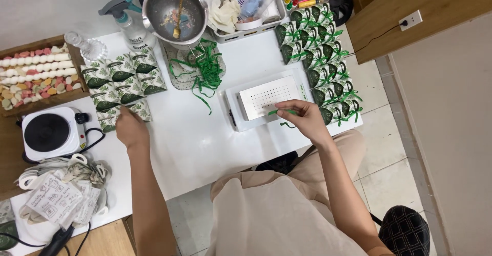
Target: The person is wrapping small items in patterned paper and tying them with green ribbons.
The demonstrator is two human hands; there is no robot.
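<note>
Her left hand (130,128) rests flat, fingers together, on the leaf-print pouches (123,84) on the table (189,143); right hand (302,116) pinches a green ribbon (281,112). Tying seems next, needing 1 pouch brought over.

White table (205,148) on pale tiled floor (394,179), wooden panel (410,10) with wall socket (411,20)

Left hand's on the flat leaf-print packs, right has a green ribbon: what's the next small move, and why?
Probably lift one flat pack with the left hand and bring it toward the right hand, whose fingers pinch a green ribbon; tied packs already line the right edge.
</note>
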